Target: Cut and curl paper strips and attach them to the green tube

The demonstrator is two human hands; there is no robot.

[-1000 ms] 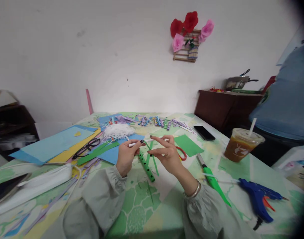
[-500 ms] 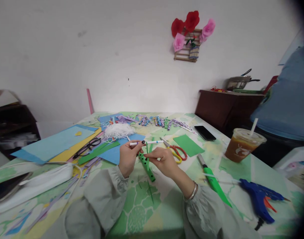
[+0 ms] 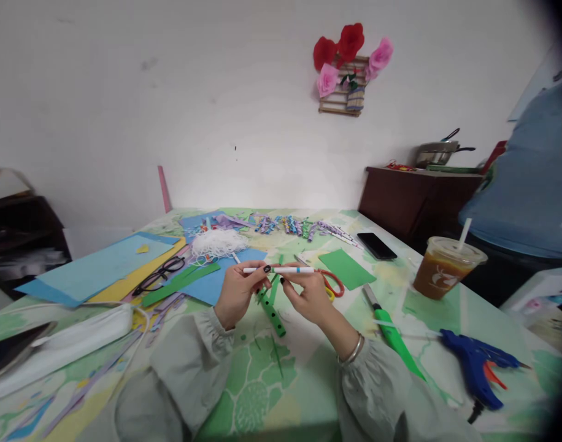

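My left hand [image 3: 238, 291] pinches the left part of a white pen [image 3: 292, 270] with a blue band, held level above the table. On its right part, the fingers of my right hand [image 3: 308, 294] close just beneath and behind the barrel. A narrow green paper strip [image 3: 274, 290] hangs down from the pen between my hands. Under my left fingers a green strip with black dots [image 3: 272, 316] slants toward me; its upper end is partly hidden. Scissors [image 3: 335, 283] with red and yellow handles lie behind my right hand, partly covered.
Green paper [image 3: 348, 269], a green-handled knife [image 3: 394, 337] and a blue glue gun [image 3: 477, 368] lie at right, near an iced drink cup [image 3: 446, 267] and a phone [image 3: 377, 245]. Glasses [image 3: 159, 275], coloured sheets [image 3: 97, 267] and white string [image 3: 219, 245] are at left; curled strips [image 3: 290, 226] behind.
My right hand has moved from the dotted green strip up to the pen. The pen now sits slightly lower and more to the right in view.
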